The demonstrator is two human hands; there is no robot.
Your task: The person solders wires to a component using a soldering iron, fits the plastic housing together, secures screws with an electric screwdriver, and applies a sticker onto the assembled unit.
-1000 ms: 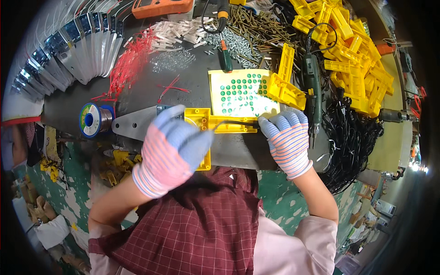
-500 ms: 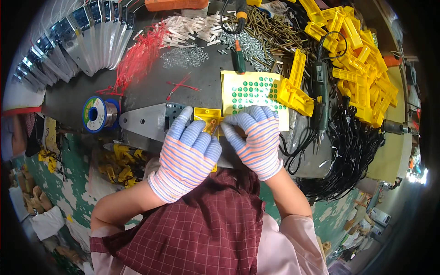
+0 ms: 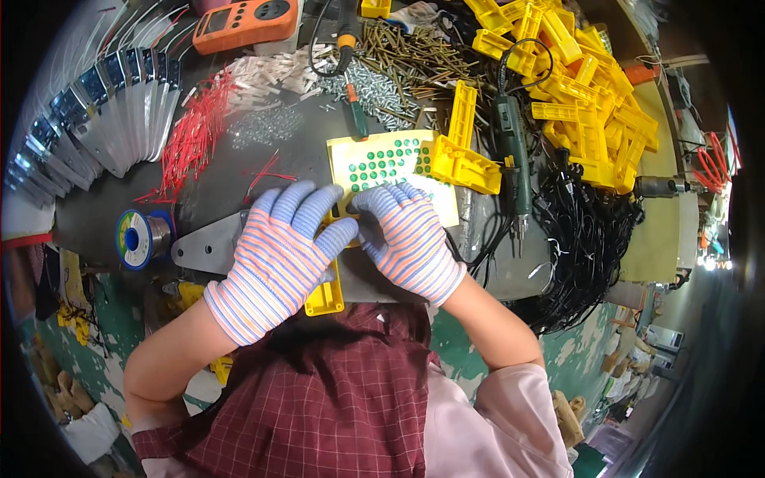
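Observation:
Both my hands wear striped knit gloves and meet over a yellow plastic part [image 3: 327,296] at the near edge of the dark bench. My left hand [image 3: 279,255] lies across the part and covers most of it. Fingers of my right hand [image 3: 406,237] curl in against the part's right end, touching the left fingertips. Just beyond them lies a pale sheet of small green round stickers [image 3: 382,163]. A flat grey metal bracket [image 3: 203,251] pokes out from under my left hand.
A solder spool [image 3: 139,237] sits at the left. Red wire pieces [image 3: 191,135], metal plates [image 3: 96,131], an orange meter [image 3: 243,20], screws [image 3: 398,60], a green rotary tool [image 3: 510,151], black cables [image 3: 586,239] and a heap of yellow parts [image 3: 582,88] crowd the bench.
My hands have closed in from the two ends of the yellow part toward its middle and now touch each other. The view has shifted a little downward.

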